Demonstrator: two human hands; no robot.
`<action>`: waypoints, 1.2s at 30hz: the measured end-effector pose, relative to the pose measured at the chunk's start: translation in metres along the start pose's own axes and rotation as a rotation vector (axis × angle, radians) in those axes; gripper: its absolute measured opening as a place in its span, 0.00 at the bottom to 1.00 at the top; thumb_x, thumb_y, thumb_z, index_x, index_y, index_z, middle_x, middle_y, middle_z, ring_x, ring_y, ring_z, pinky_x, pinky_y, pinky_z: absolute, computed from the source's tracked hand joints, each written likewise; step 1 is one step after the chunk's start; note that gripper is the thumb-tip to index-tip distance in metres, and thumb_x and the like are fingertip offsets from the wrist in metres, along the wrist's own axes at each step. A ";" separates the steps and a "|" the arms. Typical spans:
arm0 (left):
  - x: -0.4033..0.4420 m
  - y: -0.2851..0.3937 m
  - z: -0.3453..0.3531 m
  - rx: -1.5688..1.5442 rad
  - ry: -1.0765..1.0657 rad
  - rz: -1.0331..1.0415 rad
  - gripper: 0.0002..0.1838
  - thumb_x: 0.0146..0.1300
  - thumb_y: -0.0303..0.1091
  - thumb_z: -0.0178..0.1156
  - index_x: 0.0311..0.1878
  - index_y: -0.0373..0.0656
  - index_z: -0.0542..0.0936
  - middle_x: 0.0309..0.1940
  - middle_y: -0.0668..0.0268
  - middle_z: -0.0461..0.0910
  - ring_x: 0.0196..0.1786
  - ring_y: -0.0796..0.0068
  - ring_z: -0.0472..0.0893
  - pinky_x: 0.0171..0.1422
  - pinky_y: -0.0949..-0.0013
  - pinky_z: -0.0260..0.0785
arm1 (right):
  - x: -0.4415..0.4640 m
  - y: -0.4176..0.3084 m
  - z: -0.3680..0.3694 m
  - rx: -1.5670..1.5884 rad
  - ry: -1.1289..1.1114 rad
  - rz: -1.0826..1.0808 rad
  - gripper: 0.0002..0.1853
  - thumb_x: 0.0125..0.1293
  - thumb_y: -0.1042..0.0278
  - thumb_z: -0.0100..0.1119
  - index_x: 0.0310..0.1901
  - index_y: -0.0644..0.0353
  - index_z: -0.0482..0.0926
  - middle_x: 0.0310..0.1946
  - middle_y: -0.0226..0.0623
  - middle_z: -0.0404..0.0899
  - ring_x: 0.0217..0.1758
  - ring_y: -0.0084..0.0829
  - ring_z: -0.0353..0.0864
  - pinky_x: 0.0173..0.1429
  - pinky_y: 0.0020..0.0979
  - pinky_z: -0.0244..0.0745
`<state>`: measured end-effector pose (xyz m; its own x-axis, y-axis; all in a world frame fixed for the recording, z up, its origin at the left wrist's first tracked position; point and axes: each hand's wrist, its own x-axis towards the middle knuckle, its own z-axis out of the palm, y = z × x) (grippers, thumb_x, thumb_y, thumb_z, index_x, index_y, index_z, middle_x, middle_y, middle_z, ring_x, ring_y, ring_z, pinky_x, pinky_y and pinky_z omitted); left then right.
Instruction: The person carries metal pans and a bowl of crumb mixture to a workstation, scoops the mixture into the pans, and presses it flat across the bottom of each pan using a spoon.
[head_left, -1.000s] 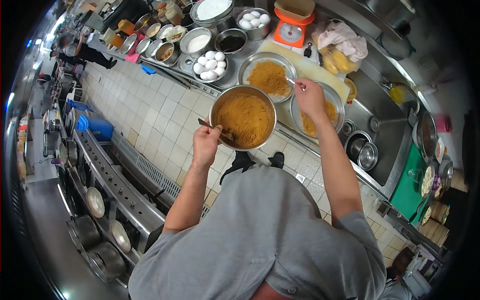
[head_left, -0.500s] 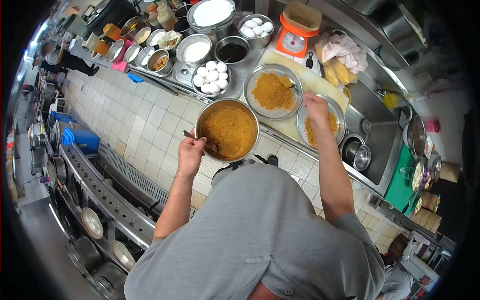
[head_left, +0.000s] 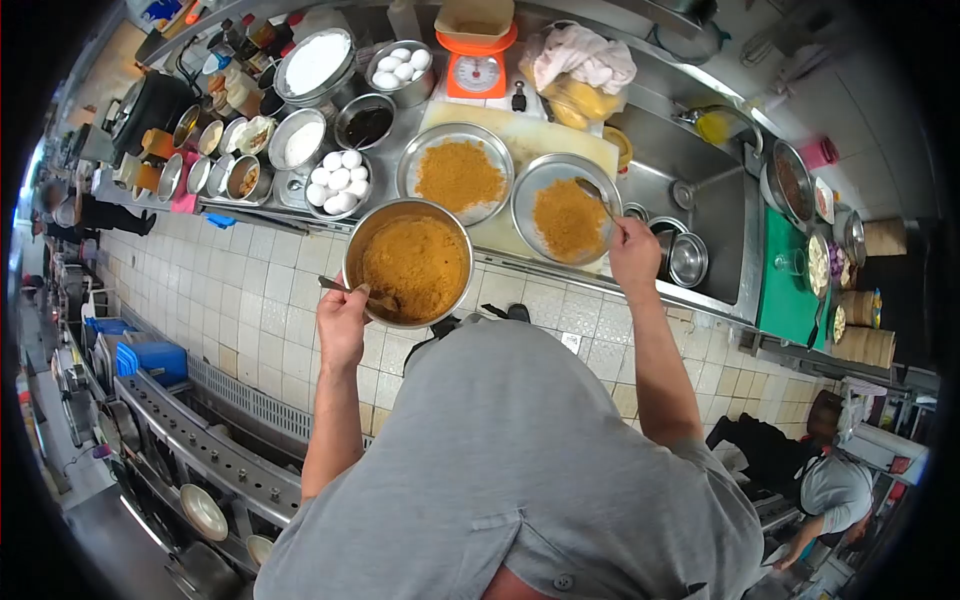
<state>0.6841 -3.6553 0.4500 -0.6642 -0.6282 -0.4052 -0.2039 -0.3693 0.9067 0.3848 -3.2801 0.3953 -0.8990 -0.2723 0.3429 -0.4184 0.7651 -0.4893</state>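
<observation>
My left hand (head_left: 342, 322) is closed at the near-left rim of a deep steel bowl (head_left: 463, 240), holding it up in front of the counter. Pinched in the same hand is a spoon (head_left: 372, 297), its head resting in the crumbly orange-brown mixture (head_left: 412, 262) inside. My right hand (head_left: 636, 255) grips another spoon (head_left: 594, 191) by its handle. That spoon's head is at the upper right of a mound of the same mixture (head_left: 568, 218) on the right steel plate (head_left: 545, 168). Beside it, the left steel plate (head_left: 470, 130) carries a similar mound.
Left along the counter are a bowl of eggs (head_left: 339, 183), a white-powder bowl (head_left: 298, 138) and a dark-liquid bowl (head_left: 365, 124). An orange scale (head_left: 475, 72) stands behind the plates. To the right lies a sink (head_left: 715, 215). Another person (head_left: 835, 490) is at lower right.
My right hand's spoon has gone from the left plate's mound to the right plate. The view has shifted, so the counter appears further left. My left hand still holds the bowl and spoon.
</observation>
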 end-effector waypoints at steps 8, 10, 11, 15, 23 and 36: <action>-0.031 -0.052 0.075 0.282 0.067 0.305 0.15 0.70 0.22 0.66 0.25 0.32 0.78 0.73 0.42 0.76 0.77 0.60 0.74 0.75 0.64 0.67 | -0.019 -0.083 -0.083 0.451 -0.297 -0.066 0.10 0.69 0.70 0.65 0.48 0.60 0.89 0.43 0.46 0.90 0.46 0.47 0.90 0.52 0.42 0.84; -0.049 -0.056 0.106 0.287 0.064 0.356 0.15 0.70 0.22 0.66 0.25 0.31 0.78 0.73 0.40 0.75 0.77 0.57 0.74 0.75 0.63 0.67 | -0.031 -0.101 -0.080 0.237 -0.519 -0.220 0.10 0.70 0.68 0.61 0.46 0.60 0.89 0.42 0.46 0.88 0.46 0.48 0.89 0.52 0.47 0.84; -0.057 -0.055 0.121 0.310 0.062 0.393 0.15 0.70 0.22 0.65 0.24 0.31 0.77 0.75 0.39 0.73 0.77 0.55 0.74 0.76 0.63 0.67 | -0.035 -0.109 -0.068 0.114 -0.605 -0.267 0.10 0.70 0.67 0.60 0.45 0.60 0.89 0.41 0.45 0.87 0.46 0.49 0.88 0.51 0.49 0.83; -0.077 -0.056 0.148 0.379 0.086 0.449 0.16 0.70 0.20 0.63 0.22 0.30 0.76 0.77 0.39 0.71 0.77 0.53 0.75 0.76 0.63 0.68 | -0.047 -0.120 -0.042 0.110 -0.666 -0.297 0.09 0.69 0.67 0.58 0.39 0.58 0.88 0.39 0.45 0.86 0.46 0.50 0.88 0.52 0.50 0.83; -0.081 -0.059 0.141 0.150 0.173 0.014 0.05 0.74 0.22 0.60 0.38 0.33 0.81 0.54 0.57 0.87 0.52 0.70 0.88 0.56 0.72 0.80 | -0.011 -0.081 -0.091 0.651 -0.721 0.065 0.11 0.67 0.69 0.66 0.47 0.62 0.90 0.38 0.44 0.91 0.40 0.39 0.91 0.48 0.37 0.84; -0.055 -0.011 0.053 0.069 0.321 0.066 0.10 0.72 0.34 0.65 0.39 0.38 0.79 0.37 0.63 0.85 0.33 0.73 0.87 0.37 0.67 0.88 | -0.001 0.026 -0.031 0.151 -0.121 0.024 0.08 0.68 0.69 0.63 0.45 0.58 0.89 0.44 0.44 0.88 0.46 0.50 0.88 0.51 0.44 0.83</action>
<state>0.6848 -3.5800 0.4686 -0.4196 -0.8368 -0.3518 -0.2237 -0.2803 0.9335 0.3791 -3.2420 0.4068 -0.9141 -0.3303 0.2354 -0.4033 0.6784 -0.6141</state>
